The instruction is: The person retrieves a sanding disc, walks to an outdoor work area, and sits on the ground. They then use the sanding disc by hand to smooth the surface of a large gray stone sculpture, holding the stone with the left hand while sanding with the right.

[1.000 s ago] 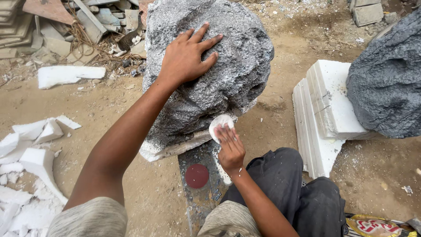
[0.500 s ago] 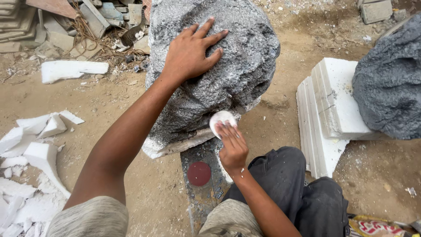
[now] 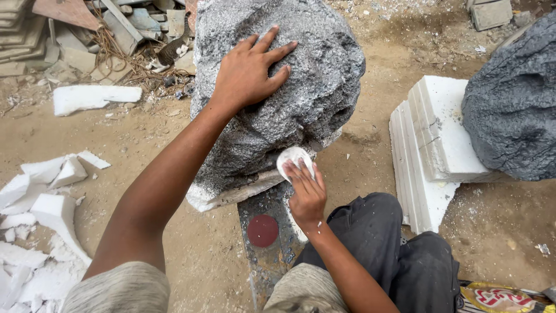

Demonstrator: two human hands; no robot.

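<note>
Left hand (image 3: 250, 72) spread flat on top of a big grey rock (image 3: 301, 110), fingers splayed. Right hand (image 3: 306, 194) lower down, pressing a small white pad (image 3: 292, 157) against the rock's bottom edge. Below the right hand, a metal plate (image 3: 269, 243) with a red round spot. Right of both hands, stacked white foam slabs (image 3: 434, 139) beside a second grey rock (image 3: 515, 104). Left of the hands, broken white foam pieces (image 3: 40, 197) on sandy ground.

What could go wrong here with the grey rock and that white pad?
1. The grey rock sits on a thin white slab on sand; the left hand alone steadies it, so it might tip.
2. The right hand presses the white pad at the rough lower edge; fingers may scrape.
</note>
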